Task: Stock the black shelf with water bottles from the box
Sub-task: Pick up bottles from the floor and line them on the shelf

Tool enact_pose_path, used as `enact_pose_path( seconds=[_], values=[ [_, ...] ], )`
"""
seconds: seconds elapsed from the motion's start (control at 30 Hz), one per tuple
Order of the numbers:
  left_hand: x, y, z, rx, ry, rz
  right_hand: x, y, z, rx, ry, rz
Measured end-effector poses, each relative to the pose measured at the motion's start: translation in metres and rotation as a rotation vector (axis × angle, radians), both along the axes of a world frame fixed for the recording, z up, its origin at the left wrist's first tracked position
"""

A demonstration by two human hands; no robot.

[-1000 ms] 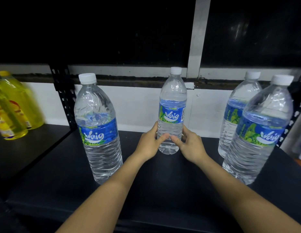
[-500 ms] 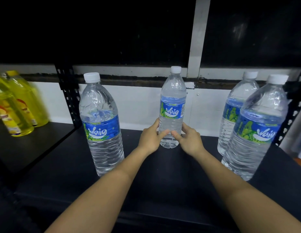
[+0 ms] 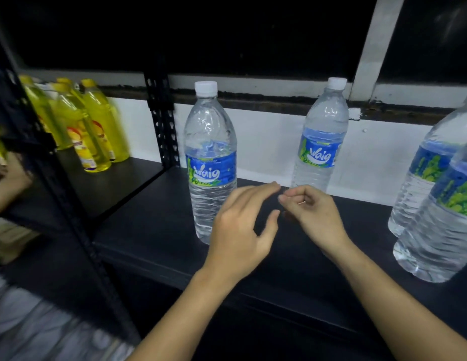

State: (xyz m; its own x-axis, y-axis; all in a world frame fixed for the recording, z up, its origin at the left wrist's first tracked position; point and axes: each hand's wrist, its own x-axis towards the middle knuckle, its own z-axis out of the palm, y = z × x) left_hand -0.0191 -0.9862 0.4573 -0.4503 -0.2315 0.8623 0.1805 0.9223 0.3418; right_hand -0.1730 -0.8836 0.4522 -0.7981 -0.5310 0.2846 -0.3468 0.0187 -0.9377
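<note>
That middle bottle (image 3: pixel 319 142) looks placed on the black shelf (image 3: pixel 149 230): left hand (image 3: pixel 243 230) loosely spread, right hand (image 3: pixel 312 217) curled round seemingly nothing, so next comes another from the box.

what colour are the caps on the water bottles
White caps on the water bottles, clearest in the head view.
</note>
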Motion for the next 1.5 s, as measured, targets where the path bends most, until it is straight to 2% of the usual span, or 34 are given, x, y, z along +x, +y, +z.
enact_pose_path(
  seconds=[0.2,0.3,0.4,0.5,0.63,0.77,0.97,1.17,1.3,1.5],
  values=[
    [0.034,-0.031,-0.011,0.08,0.147,0.189,0.041,-0.04,0.018,-0.036,0.13,0.149],
    [0.039,-0.049,-0.019,0.303,0.182,0.218,0.051,-0.055,0.028,-0.046,0.174,0.197],
    [0.039,-0.063,-0.028,0.615,0.102,0.098,0.062,-0.065,0.029,0.0,0.204,0.289],
    [0.039,-0.074,-0.036,0.783,-0.047,-0.107,0.067,-0.071,0.03,0.02,0.222,0.303],
    [0.04,-0.078,-0.038,0.773,-0.183,-0.168,0.07,-0.081,0.048,0.014,0.257,0.258],
    [0.034,-0.072,-0.034,0.797,-0.16,-0.188,0.07,-0.097,0.066,-0.063,0.268,0.16],
    [0.012,-0.052,-0.043,0.752,-0.175,-0.18,0.071,-0.102,0.061,-0.226,0.276,-0.139],
    [-0.006,-0.041,-0.044,0.731,-0.201,-0.217,0.058,-0.088,0.059,-0.277,0.282,-0.254],
    [-0.013,-0.032,-0.044,0.729,-0.237,-0.257,0.05,-0.073,0.054,-0.241,0.276,-0.261],
    [-0.014,-0.022,-0.04,0.769,-0.35,-0.43,0.036,-0.016,0.037,-0.134,0.326,-0.096]
  ],
)
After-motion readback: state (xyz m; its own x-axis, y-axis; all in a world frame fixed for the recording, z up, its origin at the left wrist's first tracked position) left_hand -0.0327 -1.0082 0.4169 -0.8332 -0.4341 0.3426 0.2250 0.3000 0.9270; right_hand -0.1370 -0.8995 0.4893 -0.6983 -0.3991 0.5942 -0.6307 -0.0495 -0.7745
